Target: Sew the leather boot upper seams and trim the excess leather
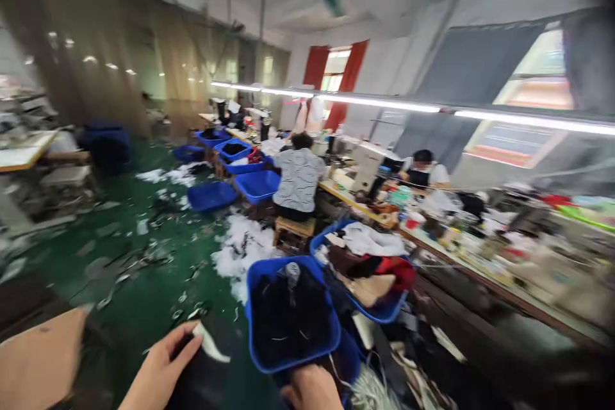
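My left hand [163, 362] is at the bottom of the view, fingers curled on the edge of a dark piece of fabric [206, 378] with a white strip on it. My right hand [311, 389] shows only its knuckles at the bottom edge, closed on the same dark fabric just below a blue plastic bin [288, 314] filled with black cloth. The picture is smeared by motion.
A second blue bin [384, 311] with white, red and tan cloth stands to the right. A long worktable [480, 262] with sewing machines runs along the right, with two seated persons [298, 179] at it. More blue bins [211, 195] and fabric scraps lie on the green floor [144, 256].
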A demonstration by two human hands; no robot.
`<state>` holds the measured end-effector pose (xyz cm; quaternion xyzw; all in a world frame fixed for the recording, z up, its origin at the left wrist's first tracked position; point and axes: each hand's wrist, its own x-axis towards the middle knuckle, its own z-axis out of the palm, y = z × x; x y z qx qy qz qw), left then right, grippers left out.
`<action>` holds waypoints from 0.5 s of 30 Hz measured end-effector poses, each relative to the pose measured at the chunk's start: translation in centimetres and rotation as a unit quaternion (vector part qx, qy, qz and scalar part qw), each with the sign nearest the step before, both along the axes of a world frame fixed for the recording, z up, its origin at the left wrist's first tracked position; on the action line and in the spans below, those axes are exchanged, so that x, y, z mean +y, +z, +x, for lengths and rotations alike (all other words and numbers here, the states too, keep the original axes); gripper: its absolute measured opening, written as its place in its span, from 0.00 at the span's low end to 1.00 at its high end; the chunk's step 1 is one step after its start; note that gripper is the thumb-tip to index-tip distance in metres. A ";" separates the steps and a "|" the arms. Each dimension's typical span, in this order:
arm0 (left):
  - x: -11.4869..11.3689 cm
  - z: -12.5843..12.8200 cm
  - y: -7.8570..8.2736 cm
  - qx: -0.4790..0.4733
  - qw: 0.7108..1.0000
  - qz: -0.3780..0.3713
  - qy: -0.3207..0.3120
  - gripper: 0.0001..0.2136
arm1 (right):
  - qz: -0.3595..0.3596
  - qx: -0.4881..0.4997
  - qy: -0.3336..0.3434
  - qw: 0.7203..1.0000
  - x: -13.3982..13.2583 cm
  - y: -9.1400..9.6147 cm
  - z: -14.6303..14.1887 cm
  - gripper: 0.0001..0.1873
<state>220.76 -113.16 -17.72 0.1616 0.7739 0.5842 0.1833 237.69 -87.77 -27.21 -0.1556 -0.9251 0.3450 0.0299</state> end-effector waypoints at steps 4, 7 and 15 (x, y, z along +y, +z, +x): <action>-4.3 -9.5 2.7 -0.013 0.995 0.028 0.091 0.31 | -0.055 0.053 0.119 0.990 -7.0 4.2 -14.7 0.09; -5.7 -16.4 3.4 -0.032 0.991 0.070 0.106 0.30 | -0.230 0.080 0.128 0.961 -9.8 7.1 -23.5 0.20; -9.1 -40.2 3.4 -0.008 0.986 0.086 0.139 0.31 | -0.597 0.021 0.110 0.794 -15.1 10.5 -51.7 0.30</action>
